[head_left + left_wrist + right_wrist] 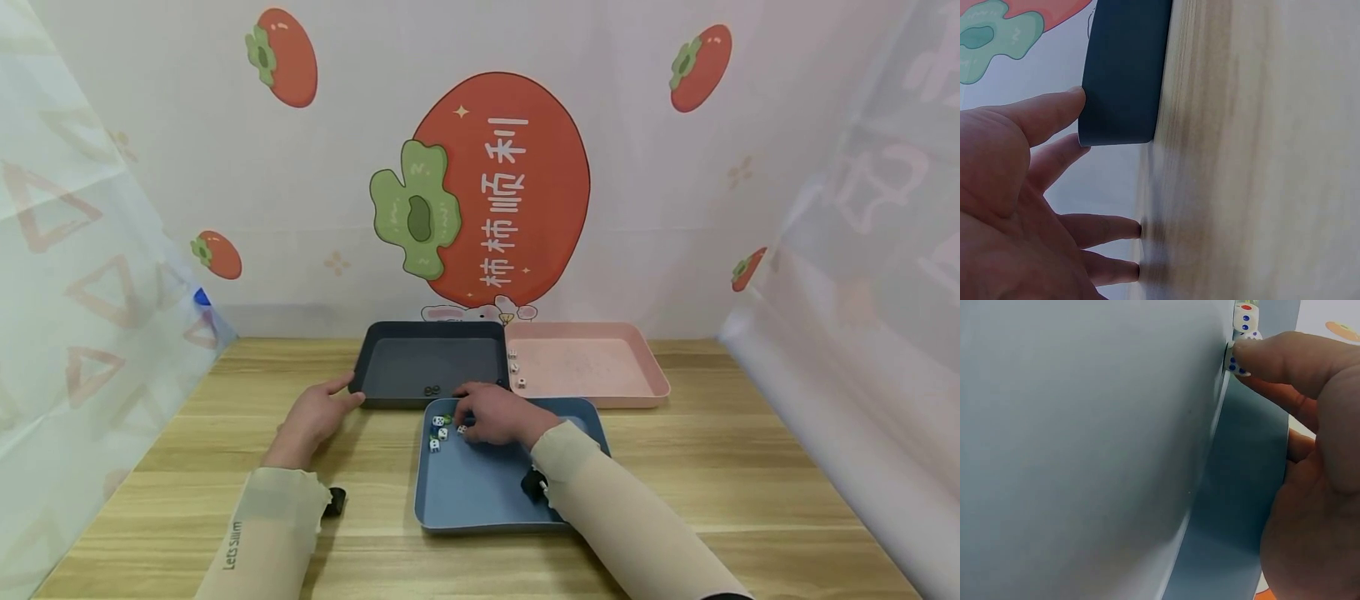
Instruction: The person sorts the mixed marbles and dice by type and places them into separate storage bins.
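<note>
Beige sleeves (pixel 637 521) lie nearest, the right one crossing a blue tray (pixel 472 492). Beyond and leftward sits a dark tray (pixel 420 358), its near-left corner touched by the left hand (pixel 315 417), thumb and forefinger extended. Nearer the dice, the right hand (pixel 495 412) pinches a white die (pixel 462 429), cubic without long axis, at the blue tray's far-left part; other white dice (pixel 434 447) lie just left of its fingertips.

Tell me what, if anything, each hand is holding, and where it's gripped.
The right hand pinches a white die, thumb on one face; the opposing finger's contact is hidden. The left hand merely touches the near left corner of the dark tray.
</note>
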A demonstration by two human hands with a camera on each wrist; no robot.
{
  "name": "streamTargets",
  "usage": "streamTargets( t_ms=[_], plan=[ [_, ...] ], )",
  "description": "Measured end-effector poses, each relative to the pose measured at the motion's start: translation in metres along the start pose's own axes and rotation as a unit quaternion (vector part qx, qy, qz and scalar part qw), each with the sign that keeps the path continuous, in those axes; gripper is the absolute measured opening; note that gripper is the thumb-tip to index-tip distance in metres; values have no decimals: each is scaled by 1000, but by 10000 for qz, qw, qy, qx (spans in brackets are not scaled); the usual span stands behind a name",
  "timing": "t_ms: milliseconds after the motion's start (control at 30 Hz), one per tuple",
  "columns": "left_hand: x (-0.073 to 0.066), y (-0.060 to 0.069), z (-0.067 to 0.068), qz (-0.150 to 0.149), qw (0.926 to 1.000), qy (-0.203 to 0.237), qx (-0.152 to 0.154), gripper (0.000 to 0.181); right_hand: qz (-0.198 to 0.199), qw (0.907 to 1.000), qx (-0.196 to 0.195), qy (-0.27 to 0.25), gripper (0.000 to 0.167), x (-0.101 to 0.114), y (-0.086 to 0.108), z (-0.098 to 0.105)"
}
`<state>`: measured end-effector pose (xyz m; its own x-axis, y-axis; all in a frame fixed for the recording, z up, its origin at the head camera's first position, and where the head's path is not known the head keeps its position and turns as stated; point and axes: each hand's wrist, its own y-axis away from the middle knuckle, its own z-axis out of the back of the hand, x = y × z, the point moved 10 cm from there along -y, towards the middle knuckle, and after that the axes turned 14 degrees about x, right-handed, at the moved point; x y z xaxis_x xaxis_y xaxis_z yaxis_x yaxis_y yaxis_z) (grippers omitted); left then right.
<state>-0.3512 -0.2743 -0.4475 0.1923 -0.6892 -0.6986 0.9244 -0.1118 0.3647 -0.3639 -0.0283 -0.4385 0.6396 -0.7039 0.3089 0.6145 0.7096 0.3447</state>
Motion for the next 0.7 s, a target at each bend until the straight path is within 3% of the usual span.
streamTargets(
  t_ms=[167, 400, 533, 700],
  plan=[
    [1, 1, 0, 34, 10000, -62, 1, 67, -44, 9981, -80, -611, 9, -4, 4, 6],
    [-1, -1, 0, -105, 9999, -16, -13, 65, 164, 9867, -465, -1551, 9, -13, 17, 33],
    [-3, -2, 1, -178, 9998, -27, -48, 65, 103, 9780, -877, -1888, 8, -28, 26, 52],
    [-2, -3, 1, -179, 9998, -23, -49, 65, -345, 9619, -1605, -2185, 13, -58, 41, 73]
  ],
)
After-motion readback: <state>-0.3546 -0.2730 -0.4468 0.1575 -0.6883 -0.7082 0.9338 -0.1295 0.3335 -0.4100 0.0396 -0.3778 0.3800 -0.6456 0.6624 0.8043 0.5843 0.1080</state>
